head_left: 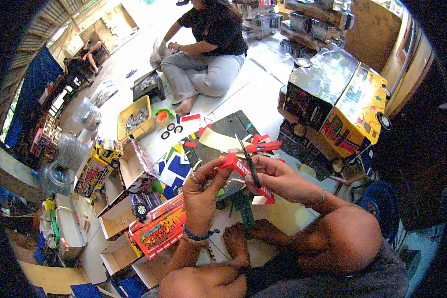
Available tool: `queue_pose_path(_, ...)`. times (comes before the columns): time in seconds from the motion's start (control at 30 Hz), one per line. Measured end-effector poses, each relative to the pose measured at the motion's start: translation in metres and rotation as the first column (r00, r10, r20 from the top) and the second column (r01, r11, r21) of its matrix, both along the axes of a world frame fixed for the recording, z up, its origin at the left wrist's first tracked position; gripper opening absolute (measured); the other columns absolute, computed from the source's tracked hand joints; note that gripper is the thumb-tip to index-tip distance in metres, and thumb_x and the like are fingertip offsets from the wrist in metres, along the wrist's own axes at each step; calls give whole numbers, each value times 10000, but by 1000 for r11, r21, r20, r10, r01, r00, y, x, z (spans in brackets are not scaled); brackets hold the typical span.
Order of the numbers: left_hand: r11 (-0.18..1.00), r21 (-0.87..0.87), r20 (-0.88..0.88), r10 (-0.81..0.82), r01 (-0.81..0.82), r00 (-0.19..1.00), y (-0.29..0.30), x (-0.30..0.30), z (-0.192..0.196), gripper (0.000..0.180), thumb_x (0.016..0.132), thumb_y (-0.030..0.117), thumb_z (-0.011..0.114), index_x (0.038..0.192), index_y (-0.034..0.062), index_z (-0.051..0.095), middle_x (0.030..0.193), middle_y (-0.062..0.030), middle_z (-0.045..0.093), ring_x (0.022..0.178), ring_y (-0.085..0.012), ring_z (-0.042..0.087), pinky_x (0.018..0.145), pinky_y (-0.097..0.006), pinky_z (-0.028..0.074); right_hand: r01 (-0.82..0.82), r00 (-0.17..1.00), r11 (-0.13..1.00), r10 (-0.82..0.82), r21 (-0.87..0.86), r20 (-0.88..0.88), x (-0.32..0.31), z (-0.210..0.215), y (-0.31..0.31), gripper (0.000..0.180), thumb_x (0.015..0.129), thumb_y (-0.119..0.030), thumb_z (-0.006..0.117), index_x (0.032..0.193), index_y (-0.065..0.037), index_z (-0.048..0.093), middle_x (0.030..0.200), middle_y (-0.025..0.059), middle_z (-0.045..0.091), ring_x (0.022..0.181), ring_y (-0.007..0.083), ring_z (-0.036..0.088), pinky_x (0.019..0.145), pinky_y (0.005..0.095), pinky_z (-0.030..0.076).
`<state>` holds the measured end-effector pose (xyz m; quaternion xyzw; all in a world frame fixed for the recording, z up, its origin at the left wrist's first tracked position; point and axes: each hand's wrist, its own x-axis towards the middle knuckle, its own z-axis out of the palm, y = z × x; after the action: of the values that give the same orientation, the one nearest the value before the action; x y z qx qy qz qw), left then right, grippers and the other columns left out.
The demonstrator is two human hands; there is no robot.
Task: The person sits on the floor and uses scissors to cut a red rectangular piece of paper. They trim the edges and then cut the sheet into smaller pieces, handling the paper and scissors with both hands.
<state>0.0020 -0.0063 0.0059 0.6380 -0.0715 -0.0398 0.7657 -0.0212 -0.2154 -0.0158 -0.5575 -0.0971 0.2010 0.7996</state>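
Above the floor in front of my knees, my left hand (205, 187) pinches the upper left end of a red, bar-shaped piece with white lettering (237, 165). My right hand (283, 180) is closed around a thin dark pointed tool (247, 155), its tip upward, across the red piece. The red piece's lower end (268, 194) comes out below my right fingers. Under both hands lies a dark board (236, 121) with a cream strip (216, 140) and red scraps. Left of my left wrist stands a red toy truck body (159, 231) with bright graphics.
Another person (208, 49) sits cross-legged on the floor ahead. A yellow tub (148, 134) of small grey pieces and black toy wheels (171, 128) lie left of the board. Open wooden boxes (116, 218) and a yellow toy truck (97, 166) line the left; a large yellow-sided truck (355, 111) is right.
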Motion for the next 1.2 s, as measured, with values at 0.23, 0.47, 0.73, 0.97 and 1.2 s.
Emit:
queue_pose_path(0.23,902,373,506,-1,-218,863,9,2,5,279,815,59,771,1084,132,756,1181,-70,674,949,-160,632,803,-280,514,17,999,999,-16,32,-34,-5,4,3,261,1005,-201,580,1201,-46,502,973,5,611,876,76,584,777,238,483)
queue_pose_path(0.47,792,522,682,-164,-317,713,13,2,18,257,825,86,746,1076,142,762,1044,-51,742,1071,-213,659,931,-360,451,-20,1000,999,20,45,-10,-8,14,3,226,1009,-223,578,1153,-61,516,928,-7,603,851,66,576,758,232,471)
queue_pose_path(0.73,671,535,814,-245,-513,528,10,0,18,267,798,104,768,1061,132,735,1006,-31,740,920,-157,687,885,-347,447,-92,981,993,104,79,-163,-13,20,6,243,1018,-252,562,1204,-98,534,952,-27,581,890,67,566,780,239,469)
queue_pose_path(0.97,697,615,626,-148,-368,765,3,0,15,213,834,78,727,1047,91,729,998,-73,737,887,-219,694,854,-349,494,-134,875,897,307,422,-375,-5,5,5,301,1019,-369,533,1151,-104,582,865,-42,581,798,72,554,745,273,467)
queue_pose_path(1.2,921,390,242,-88,-13,966,1,3,4,227,929,79,638,1139,19,701,1009,-110,731,904,-135,677,802,-280,533,-13,841,860,285,510,-459,-6,7,2,339,1006,-408,541,1134,-98,595,846,-46,612,773,52,587,737,279,484)
